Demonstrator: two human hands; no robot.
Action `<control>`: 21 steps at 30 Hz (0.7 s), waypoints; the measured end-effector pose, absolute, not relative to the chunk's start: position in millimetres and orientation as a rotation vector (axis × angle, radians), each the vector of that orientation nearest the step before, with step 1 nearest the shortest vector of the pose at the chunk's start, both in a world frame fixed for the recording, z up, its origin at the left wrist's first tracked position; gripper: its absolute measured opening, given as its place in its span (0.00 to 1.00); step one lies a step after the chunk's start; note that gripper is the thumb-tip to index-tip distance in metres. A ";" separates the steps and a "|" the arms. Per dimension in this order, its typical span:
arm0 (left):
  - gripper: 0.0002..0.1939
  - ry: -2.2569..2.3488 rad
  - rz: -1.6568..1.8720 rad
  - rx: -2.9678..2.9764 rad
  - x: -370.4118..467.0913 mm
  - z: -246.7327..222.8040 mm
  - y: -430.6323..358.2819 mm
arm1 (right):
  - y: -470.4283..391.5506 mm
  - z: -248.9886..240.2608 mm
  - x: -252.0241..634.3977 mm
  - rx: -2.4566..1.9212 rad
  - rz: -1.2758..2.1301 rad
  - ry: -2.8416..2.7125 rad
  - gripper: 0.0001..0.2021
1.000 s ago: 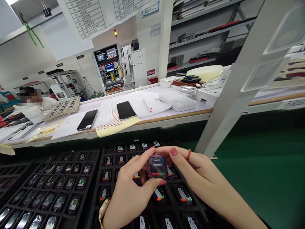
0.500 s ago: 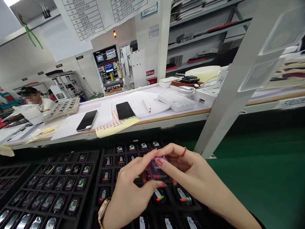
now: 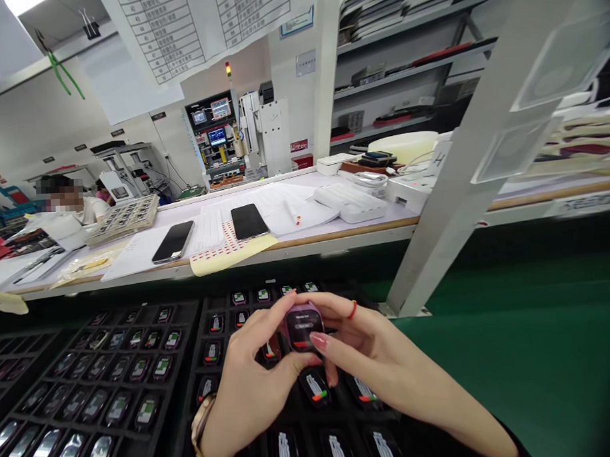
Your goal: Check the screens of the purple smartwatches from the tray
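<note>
While your left hand (image 3: 253,383) pinches the purple-framed smartwatch (image 3: 303,326) by its rim, thumb below and index finger along the upper edge, the screen faces you, a grip seemingly chosen to leave the glass uncovered. Over to your right hand (image 3: 382,349): index finger arched across the top, thumb at the screen's lower corner, pressing or just above, I can't tell, nor whether this hand shares the grip. The smartwatch hangs in the air over the black tray (image 3: 310,447), presumably so any slip would be short. Down there, watches (image 3: 315,387) lie face up in separate compartments, likely so screens don't rub and each shows at a glance. Off left, a second tray (image 3: 130,451) is laid out the same way. Farther out, two phones (image 3: 173,242) lie flat near the front edge of the table (image 3: 345,231), perhaps for quick reach.
</note>
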State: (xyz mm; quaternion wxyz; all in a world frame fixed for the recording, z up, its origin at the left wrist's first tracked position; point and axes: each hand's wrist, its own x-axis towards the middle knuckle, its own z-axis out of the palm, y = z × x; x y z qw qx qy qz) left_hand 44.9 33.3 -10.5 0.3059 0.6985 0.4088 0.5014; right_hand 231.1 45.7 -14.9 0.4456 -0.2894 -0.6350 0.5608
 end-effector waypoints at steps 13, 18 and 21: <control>0.34 1.088 1.356 1.880 44.0 -6.3 34.3 | 44.0 -5.2 232.0 -0.695 1.472 -1.559 0.17; 0.37 1.081 1.343 1.907 44.7 -5.2 33.9 | 47.8 -6.0 227.8 -0.638 1.447 -1.557 0.11; 0.37 1.103 1.328 1.922 44.1 -5.0 33.3 | 46.9 -5.9 225.7 -0.664 1.446 -1.553 0.13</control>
